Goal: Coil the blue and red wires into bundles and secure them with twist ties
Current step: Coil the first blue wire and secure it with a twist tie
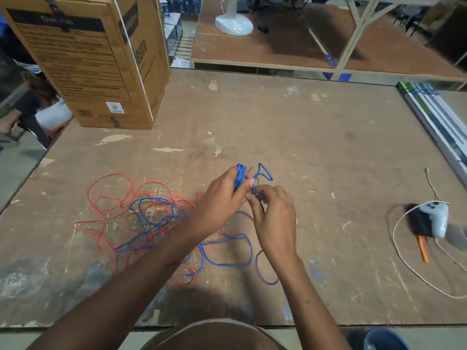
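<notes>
Left hand [222, 198]: grips blue wire bundle [239, 176], above table [316, 152] centre | Right hand [273, 218]: pinches thin dark twist tie [255, 183] beside bundle | Loose red wire [111, 195] and blue wire [156, 218]: tangled at 9 o'clock | Cardboard box [101, 61]: 11 o'clock

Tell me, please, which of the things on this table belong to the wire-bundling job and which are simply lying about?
Part of the job:
- blue coil, held in the left hand
- right hand, pinching at the coil
- loose blue wire
- loose red wire

Lying about:
- cardboard box
- white controller
- white cord
- orange-handled tool
</notes>
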### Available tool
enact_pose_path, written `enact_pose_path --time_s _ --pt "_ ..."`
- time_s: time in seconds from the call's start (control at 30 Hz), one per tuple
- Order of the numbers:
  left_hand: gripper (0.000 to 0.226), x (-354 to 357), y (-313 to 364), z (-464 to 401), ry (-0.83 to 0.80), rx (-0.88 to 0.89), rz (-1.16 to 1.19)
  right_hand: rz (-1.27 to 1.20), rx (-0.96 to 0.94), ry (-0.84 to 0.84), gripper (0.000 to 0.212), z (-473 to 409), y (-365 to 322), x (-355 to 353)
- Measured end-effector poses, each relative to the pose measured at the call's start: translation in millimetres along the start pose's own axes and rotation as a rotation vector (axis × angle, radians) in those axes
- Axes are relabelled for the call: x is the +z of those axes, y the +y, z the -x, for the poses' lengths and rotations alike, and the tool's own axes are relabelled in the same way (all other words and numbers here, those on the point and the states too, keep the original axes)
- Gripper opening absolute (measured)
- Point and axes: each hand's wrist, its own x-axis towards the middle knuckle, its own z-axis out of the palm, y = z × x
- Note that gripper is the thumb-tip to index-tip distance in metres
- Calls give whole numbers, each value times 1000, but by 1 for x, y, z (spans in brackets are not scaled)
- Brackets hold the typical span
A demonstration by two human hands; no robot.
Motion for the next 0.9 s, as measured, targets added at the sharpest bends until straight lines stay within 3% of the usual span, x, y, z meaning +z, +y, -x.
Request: enact_pose_path --time_s 0.07,0.17,0.27,0.33,0.4,0.5,0.6,0.73,0.8,0.9 --pt "26 0 -3 -3 25 57 -71 64 -52 24 21 -1 1 -4" --pt "46 -5 -9 -11 28 202 -404 -304 170 -148 31 -7 -3 -11" --pt "27 -7 -24 -12 -35 344 -710 -699 431 -191 23 -20 2 -15" --pt "9 -18 -41 -11 -114 275 -756 -663 410 -198 13 -29 10 -29" --pt "12 -30 -56 -5 -173 244 -774 -680 457 -223 11 -36 21 -43" --pt "23 -42 -51 4 -257 337 -745 -698 542 -327 20 -51 36 -56" --pt "23 -54 -28 10 -353 460 -674 -626 511 -315 27 -66 50 -59" --pt "39 -60 2 12 -460 586 -623 -727 599 -273 30 -72 51 -37" --pt "43 -56 14 8 -469 551 -473 -617 546 -225 33 -69 46 -15" --pt "35 -49 20 2 -387 326 -92 -539 314 -287 24 -56 38 7"
